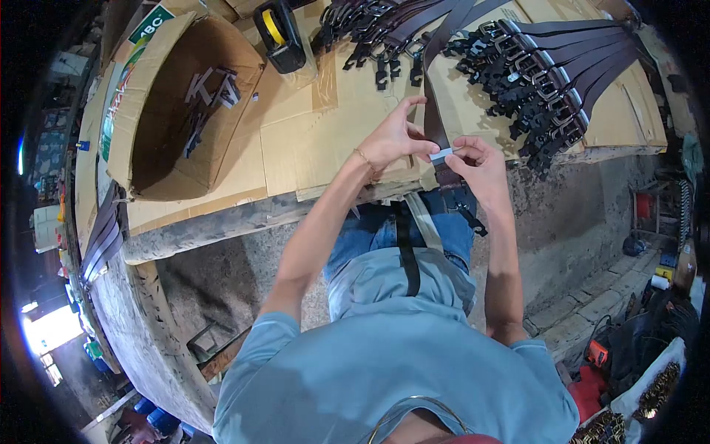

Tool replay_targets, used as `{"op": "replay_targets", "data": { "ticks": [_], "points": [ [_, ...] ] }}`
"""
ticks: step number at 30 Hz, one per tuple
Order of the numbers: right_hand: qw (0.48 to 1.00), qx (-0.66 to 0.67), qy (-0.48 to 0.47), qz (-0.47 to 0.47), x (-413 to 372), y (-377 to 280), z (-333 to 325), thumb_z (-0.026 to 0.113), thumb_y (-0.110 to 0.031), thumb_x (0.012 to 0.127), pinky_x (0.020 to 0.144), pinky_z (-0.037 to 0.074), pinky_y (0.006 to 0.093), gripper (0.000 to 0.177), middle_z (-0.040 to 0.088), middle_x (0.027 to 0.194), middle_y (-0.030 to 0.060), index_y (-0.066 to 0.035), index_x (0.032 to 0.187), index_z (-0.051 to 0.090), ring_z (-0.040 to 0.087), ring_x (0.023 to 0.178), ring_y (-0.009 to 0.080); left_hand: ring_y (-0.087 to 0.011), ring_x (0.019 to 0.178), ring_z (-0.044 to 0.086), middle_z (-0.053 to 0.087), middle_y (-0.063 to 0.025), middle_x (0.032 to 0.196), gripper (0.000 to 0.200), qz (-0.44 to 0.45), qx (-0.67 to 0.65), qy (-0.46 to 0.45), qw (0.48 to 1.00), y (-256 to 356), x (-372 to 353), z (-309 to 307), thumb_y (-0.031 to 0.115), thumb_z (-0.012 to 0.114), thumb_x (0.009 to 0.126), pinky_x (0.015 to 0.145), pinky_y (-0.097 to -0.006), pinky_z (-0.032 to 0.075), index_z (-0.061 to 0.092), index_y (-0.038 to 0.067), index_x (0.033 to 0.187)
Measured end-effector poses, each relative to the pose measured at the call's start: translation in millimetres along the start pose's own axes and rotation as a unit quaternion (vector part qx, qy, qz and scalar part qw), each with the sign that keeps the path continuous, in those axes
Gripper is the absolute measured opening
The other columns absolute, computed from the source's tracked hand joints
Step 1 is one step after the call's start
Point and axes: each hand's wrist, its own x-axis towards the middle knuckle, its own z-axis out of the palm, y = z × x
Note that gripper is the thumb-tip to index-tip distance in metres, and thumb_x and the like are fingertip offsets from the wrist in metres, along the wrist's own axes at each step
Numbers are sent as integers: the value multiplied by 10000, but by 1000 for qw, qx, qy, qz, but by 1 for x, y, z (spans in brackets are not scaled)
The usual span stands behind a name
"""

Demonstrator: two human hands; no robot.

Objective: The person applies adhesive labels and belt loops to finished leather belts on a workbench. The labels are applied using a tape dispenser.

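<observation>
A dark brown leather belt (435, 111) runs down over the near table edge, with its buckle end and a black plastic hanger (472, 220) dangling over my lap. Around the strap near that edge sits a small white paper strip (441, 155). My left hand (396, 139) pinches the strip's left side with the thumb, its index finger raised beside the strap. On the other side, my right hand (481, 166) grips the strip's right end between thumb and fingers. Parts of the fingertips on the belt's underside are hidden.
A cardboard box (159, 111) holding several loose strips lies tilted at the left. A black tape dispenser (279, 37) with a yellow core stands behind. Belts with buckles and black hangers are piled at the right (551, 81) and top (377, 26). Cardboard (296, 144) covers the table.
</observation>
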Motion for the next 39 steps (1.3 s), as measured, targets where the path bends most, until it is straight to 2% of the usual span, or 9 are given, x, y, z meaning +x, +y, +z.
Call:
{"op": "replay_targets", "data": {
  "ticks": [13, 15, 16, 21, 23, 27, 28, 31, 39],
  "points": [
    [991, -132, -16, 19, 4, -22, 14, 665, -55, 762, 694, 465, 240, 356, 658, 842, 79, 27, 1088, 548, 589, 759, 109, -121, 669, 590, 601, -83, 759, 805, 65, 7, -55, 996, -10, 15, -21, 31, 740, 666, 591, -249, 463, 293, 74, 1334],
    [942, -268, 99, -179, 2, -40, 26, 668, -71, 764, 724, 463, 263, 344, 654, 891, 101, 19, 1081, 570, 588, 790, 130, -123, 656, 599, 607, -92, 741, 815, 56, -24, -67, 996, -12, 14, -22, 27, 735, 670, 559, -260, 471, 268, 76, 1337],
    [944, -272, 143, -123, 4, -72, 44, 660, -87, 781, 746, 462, 283, 300, 648, 939, 111, 11, 1056, 592, 591, 822, 153, -158, 617, 623, 619, -102, 671, 833, 80, -23, -77, 994, -17, 15, -22, 12, 701, 676, 563, -273, 478, 201, 25, 1342],
    [945, -224, 10, -239, 81, -131, 122, 637, -88, 814, 712, 477, 272, 169, 659, 823, 108, 18, 945, 632, 615, 756, 146, -163, 606, 625, 605, -90, 641, 871, 104, 19, -56, 993, -17, 11, -25, 25, 716, 685, 551, -273, 488, 161, 27, 1356],
    [935, -224, -23, -273, 128, -139, 165, 653, -161, 812, 659, 473, 258, 213, 642, 743, 98, 12, 936, 650, 593, 670, 127, -165, 641, 624, 615, -86, 760, 620, 92, -20, -65, 993, -15, 10, -25, -22, 699, 714, 589, -299, 524, 333, -5, 1214],
    [946, -245, -128, -168, 203, -129, 203, 670, -229, 781, 585, 444, 248, 293, 637, 719, 78, 19, 935, 669, 544, 605, 123, -187, 719, 618, 574, -130, 956, 575, 116, -130, -109, 979, -10, 6, -26, -37, 685, 715, 562, -306, 532, 357, 0, 1186],
    [953, -234, -166, -97, 208, -131, 207, 671, -229, 767, 558, 428, 241, 292, 638, 717, 69, 18, 925, 678, 524, 584, 122, -209, 771, 634, 561, -173, 1051, 894, 120, -102, -116, 981, -10, 8, -27, -75, 664, 709, 516, -292, 553, 83, 55, 1376],
    [969, -171, -172, -35, 210, -138, 210, 662, -150, 741, 536, 400, 234, 221, 642, 727, 60, 24, 876, 687, 514, 581, 115, -187, 750, 611, 565, -124, 967, 576, 110, -108, -108, 982, -4, 1, -29, -42, 678, 713, 561, -300, 531, 364, 11, 1193],
    [984, -105, -125, -73, 194, -144, 218, 627, -88, 736, 576, 420, 252, 217, 637, 730, 83, 87, 858, 663, 538, 614, 115, -183, 891, 588, 551, -106, 1046, 670, 186, -98, -109, 972, -17, 14, -25, -5, 705, 699, 584, -311, 533, 333, 33, 1256]
  ]
}}
